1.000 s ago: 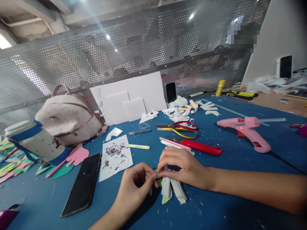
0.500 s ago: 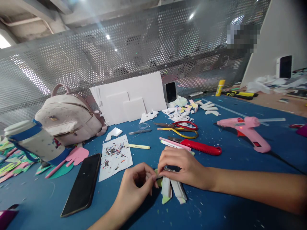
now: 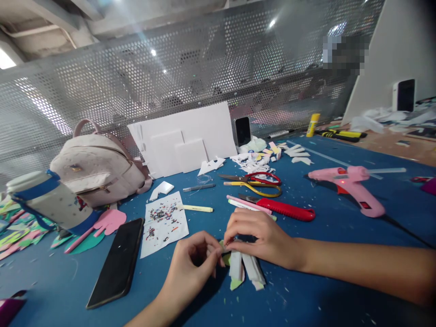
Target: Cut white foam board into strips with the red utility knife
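Note:
My left hand (image 3: 192, 264) and my right hand (image 3: 260, 236) meet low over the blue table (image 3: 323, 272), both pinched on a small foam piece (image 3: 243, 269) of white strips with light green tips. The left fingertips press its left end; the right fingers curl over its top. The white strips fan out below my right hand. A black phone (image 3: 117, 263) lies just left of my left hand.
A paper sheet with coloured scraps (image 3: 164, 222), pens, a red utility knife (image 3: 284, 210), scissors (image 3: 254, 182) and a pink glue gun (image 3: 350, 184) lie beyond the hands. A pale backpack (image 3: 97, 168), a bottle (image 3: 47, 200) and white foam boards (image 3: 185, 141) stand at the back left.

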A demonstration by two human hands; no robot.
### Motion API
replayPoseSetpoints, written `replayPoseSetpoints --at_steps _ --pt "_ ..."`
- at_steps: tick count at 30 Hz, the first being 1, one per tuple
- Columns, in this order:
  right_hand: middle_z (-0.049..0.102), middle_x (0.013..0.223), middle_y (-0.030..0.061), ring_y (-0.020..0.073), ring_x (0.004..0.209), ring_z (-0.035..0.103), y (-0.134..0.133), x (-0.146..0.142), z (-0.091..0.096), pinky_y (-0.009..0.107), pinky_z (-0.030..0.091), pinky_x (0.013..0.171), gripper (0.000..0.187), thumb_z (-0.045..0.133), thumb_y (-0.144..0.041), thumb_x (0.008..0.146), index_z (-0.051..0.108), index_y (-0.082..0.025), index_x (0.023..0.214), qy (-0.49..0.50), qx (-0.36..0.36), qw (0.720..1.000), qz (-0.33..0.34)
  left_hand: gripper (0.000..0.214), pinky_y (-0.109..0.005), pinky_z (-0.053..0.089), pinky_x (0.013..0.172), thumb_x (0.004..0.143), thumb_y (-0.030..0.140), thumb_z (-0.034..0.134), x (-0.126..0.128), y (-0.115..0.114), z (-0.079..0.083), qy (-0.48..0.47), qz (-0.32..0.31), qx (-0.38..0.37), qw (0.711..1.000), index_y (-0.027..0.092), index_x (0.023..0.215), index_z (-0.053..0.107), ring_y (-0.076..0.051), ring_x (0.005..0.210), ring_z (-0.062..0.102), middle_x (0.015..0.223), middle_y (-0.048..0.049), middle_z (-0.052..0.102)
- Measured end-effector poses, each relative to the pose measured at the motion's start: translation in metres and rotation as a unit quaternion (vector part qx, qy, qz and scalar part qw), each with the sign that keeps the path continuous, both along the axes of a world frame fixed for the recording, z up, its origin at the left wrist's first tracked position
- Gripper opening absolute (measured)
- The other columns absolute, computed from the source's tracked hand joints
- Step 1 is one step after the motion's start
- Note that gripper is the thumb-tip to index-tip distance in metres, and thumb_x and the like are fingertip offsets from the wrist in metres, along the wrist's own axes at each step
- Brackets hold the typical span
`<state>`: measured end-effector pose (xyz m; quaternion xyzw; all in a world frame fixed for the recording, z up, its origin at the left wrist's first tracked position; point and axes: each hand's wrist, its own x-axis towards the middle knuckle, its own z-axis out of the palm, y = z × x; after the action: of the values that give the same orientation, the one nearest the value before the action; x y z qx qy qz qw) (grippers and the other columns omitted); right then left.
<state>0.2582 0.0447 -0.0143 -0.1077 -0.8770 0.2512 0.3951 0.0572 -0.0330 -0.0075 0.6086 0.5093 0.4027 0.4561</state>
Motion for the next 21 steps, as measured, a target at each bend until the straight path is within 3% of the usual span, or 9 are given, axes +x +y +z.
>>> replayPoseSetpoints --at_steps 21 --pt "0.069 0.085 0.0047 0.0165 0.08 0.06 -0.0005 0.0003 0.0004 0.028 0.044 0.073 0.009 0.072 -0.023 0.093 0.072 -0.015 0.092 -0.002 0.005 1.0 -0.001 0.028 -0.019 0.042 0.051 0.09 0.04 0.067 -0.0003 -0.0011 -0.0007 -0.002 -0.001 0.001 1.0 0.014 0.078 0.065 -0.009 0.049 0.055 0.063 -0.0032 0.068"
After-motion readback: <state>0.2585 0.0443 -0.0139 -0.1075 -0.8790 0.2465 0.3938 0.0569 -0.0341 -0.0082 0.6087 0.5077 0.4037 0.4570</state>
